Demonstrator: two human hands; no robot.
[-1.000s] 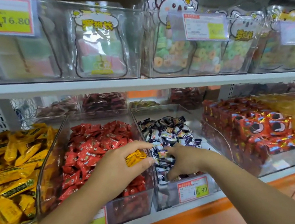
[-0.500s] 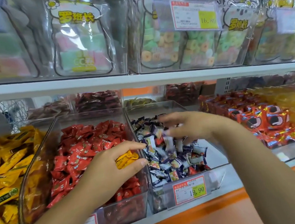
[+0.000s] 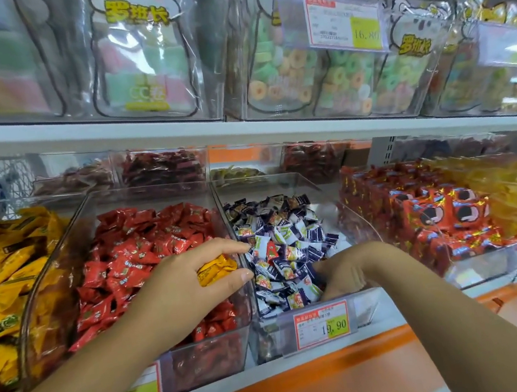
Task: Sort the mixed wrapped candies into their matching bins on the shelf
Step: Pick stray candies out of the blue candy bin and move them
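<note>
My left hand (image 3: 183, 283) hovers over the front of the red-candy bin (image 3: 62, 252) and holds yellow wrapped candies (image 3: 215, 268) between thumb and fingers. My right hand (image 3: 344, 270) reaches down into the front of the clear bin of blue-and-white candies (image 3: 278, 235), its fingers buried among the wrappers, so I cannot see what they hold. A bin of matching yellow candies (image 3: 3, 276) stands at the far left.
Right of the blue-and-white bin stand a bin of red-orange packets (image 3: 442, 219) and a yellow one (image 3: 511, 194). Price tags (image 3: 322, 326) hang on the bin fronts. A white shelf (image 3: 242, 129) above carries clear bins of bagged gummies. An orange ledge (image 3: 306, 382) runs below.
My right hand dropped from the back of the blue-and-white bin to its front and dug into the candies. My left hand stayed put with the yellow candies.
</note>
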